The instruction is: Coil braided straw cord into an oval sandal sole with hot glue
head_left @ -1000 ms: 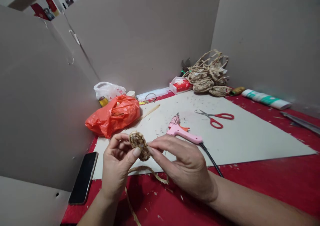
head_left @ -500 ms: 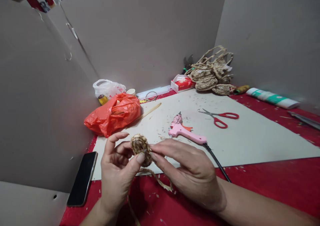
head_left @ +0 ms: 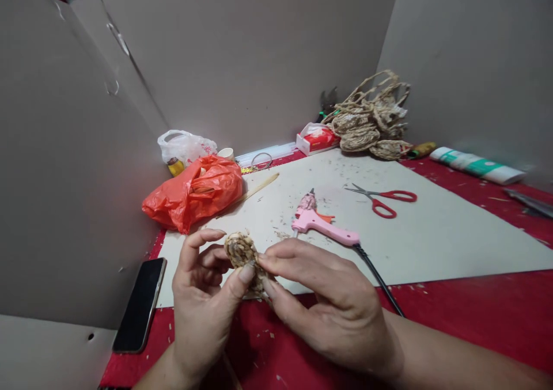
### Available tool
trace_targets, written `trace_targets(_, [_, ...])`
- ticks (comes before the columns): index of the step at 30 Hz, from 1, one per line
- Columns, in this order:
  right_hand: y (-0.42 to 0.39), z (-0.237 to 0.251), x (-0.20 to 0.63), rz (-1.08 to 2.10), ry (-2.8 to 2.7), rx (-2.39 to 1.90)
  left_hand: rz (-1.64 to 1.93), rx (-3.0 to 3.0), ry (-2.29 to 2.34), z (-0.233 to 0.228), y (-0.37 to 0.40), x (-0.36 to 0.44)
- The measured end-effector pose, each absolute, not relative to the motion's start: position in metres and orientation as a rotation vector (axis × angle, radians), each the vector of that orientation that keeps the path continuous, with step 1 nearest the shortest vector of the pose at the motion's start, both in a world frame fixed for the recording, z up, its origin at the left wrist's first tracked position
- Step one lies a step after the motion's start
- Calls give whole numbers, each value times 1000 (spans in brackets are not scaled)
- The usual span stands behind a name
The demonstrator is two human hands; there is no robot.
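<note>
A small coil of braided straw cord (head_left: 240, 248) is held up between both hands, above the front edge of the pale board. My left hand (head_left: 207, 298) pinches its lower left side, thumb in front and fingers behind. From the right, my right hand (head_left: 324, 298) grips the coil's edge between thumb and fingertips, hiding part of it. Below the left wrist a strand of cord (head_left: 231, 370) hangs down. Just beyond the right hand, a pink hot glue gun (head_left: 324, 226) lies on the board, its black cable running toward the right forearm.
Red-handled scissors (head_left: 382, 200) lie on the pale board (head_left: 440, 234). Bundles of straw cord (head_left: 367, 125) are piled at the back right beside a red and white box (head_left: 317, 139). An orange plastic bag (head_left: 194, 194) stands left, with a phone (head_left: 140, 305) nearer me. Grey panels surround the table.
My right thumb and fingers have shifted slightly along the coil's edge. The loose cord loop that showed below the hands is now out of sight. The view has tilted a little.
</note>
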State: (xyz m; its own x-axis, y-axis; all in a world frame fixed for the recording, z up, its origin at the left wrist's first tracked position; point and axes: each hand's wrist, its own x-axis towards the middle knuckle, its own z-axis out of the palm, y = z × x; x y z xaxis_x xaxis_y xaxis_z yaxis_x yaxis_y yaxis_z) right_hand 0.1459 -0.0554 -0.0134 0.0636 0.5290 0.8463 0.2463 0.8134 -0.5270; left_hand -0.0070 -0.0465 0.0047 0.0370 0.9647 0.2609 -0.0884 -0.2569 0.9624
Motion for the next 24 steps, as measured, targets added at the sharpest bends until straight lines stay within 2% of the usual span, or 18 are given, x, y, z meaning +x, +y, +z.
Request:
trace_targets(16, [-39, -32, 133, 13, -1709, -845, 1399, 1222, 886, -1, -28, 5])
trace_targets(24, [-41, -15, 138, 245, -1535, -761, 1337, 1272, 710, 0, -26, -8])
